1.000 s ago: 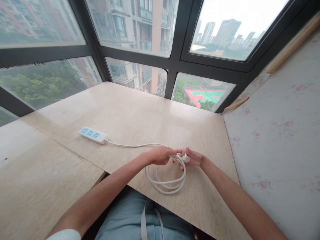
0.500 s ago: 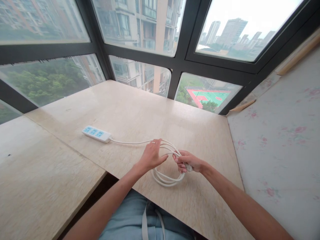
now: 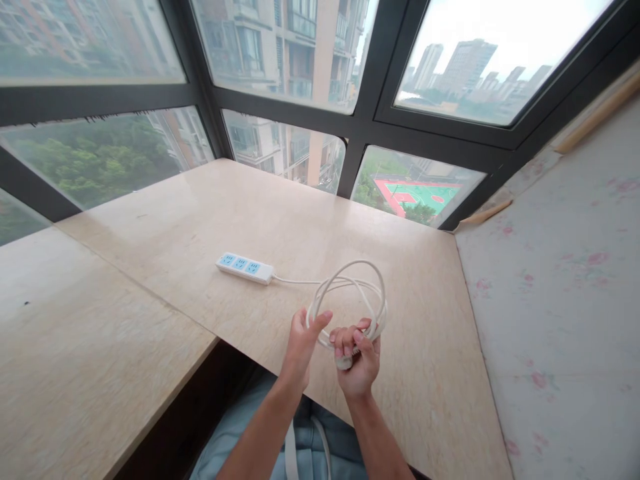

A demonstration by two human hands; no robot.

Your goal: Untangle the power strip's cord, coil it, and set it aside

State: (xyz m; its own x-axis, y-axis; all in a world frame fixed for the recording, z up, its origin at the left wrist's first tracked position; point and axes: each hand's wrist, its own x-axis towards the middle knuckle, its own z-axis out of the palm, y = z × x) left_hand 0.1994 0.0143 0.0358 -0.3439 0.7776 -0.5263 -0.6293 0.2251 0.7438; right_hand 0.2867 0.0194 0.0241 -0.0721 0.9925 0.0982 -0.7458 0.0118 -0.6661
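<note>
A white power strip with blue socket faces lies on the tabletop, left of my hands. Its white power cord runs right and is gathered into several loose loops, tilted up off the surface. My right hand, palm turned up, is closed around the bottom of the loops with the plug sticking out of its fist. At the left side of the coil, my left hand has the cord between thumb and fingers; part of its grip is hidden.
The beige marble-patterned tabletop has a seam on the left and a dark gap at its front edge. Dark-framed windows stand behind it. A flowered wall closes the right side.
The power strip has slid to the right, nearer the coil. My right hand has turned palm up and moved left with the plug. The loops are now raised and rounder.
</note>
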